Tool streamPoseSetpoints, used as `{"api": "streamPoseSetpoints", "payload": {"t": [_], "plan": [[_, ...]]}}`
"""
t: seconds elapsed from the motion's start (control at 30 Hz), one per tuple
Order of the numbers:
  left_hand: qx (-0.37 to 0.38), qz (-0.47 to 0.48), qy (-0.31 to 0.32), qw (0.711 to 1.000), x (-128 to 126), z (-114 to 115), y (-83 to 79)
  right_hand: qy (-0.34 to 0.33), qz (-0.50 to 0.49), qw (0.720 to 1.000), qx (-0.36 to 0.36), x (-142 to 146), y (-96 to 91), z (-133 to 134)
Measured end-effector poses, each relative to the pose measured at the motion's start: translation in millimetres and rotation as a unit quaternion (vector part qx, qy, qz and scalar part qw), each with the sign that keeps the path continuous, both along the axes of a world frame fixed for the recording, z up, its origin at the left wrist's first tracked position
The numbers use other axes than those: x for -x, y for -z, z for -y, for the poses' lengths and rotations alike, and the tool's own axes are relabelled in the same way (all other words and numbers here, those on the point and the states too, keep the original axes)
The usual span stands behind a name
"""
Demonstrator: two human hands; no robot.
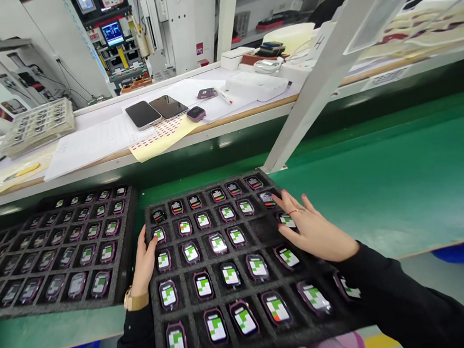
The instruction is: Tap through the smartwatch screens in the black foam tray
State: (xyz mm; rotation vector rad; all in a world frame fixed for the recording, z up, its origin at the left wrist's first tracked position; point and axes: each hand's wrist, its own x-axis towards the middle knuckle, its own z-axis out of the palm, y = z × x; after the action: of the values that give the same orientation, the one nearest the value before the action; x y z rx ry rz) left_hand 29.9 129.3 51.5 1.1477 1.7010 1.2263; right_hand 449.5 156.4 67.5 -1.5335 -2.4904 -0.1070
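A black foam tray point(255, 230) lies in front of me on the green belt, with several purple smartwatch bodies point(218, 243) in its pockets, their screens lit. My left hand point(143, 262) grips the tray's left edge, thumb on top, a watch on the wrist. My right hand point(311, 227) lies flat on the tray's right side with fingers stretched out, over the watches there. A ring is on one finger.
A second black foam tray point(124, 287) full of watches sits to the left on the green belt point(395, 184). Behind is a white bench with two phones point(142, 114), a watch body point(196, 113), sticker sheets point(162, 139) and a white post point(309, 94).
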Motion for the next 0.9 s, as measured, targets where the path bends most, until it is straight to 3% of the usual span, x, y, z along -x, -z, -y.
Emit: {"api": "streamPoseSetpoints", "payload": {"t": [0.17, 0.5, 0.73, 0.9], "plan": [[-0.005, 0.003, 0.002, 1.000, 1, 0, 1.7, 0.014, 0.039, 0.998, 0.047, -12, 7.8, -6], [-0.011, 0.004, -0.003, 1.000, 1, -1, 2.1, -0.004, -0.011, 1.000, 0.014, -11, -12.9, -46], [-0.009, 0.007, -0.003, 1.000, 3, 1, 3.5, 0.010, -0.045, 0.997, 0.056, -6, 7.4, -83], [-0.011, 0.009, -0.004, 1.000, 3, 2, 2.9, -0.007, -0.058, 0.996, 0.067, -4, 8.4, -86]]}}
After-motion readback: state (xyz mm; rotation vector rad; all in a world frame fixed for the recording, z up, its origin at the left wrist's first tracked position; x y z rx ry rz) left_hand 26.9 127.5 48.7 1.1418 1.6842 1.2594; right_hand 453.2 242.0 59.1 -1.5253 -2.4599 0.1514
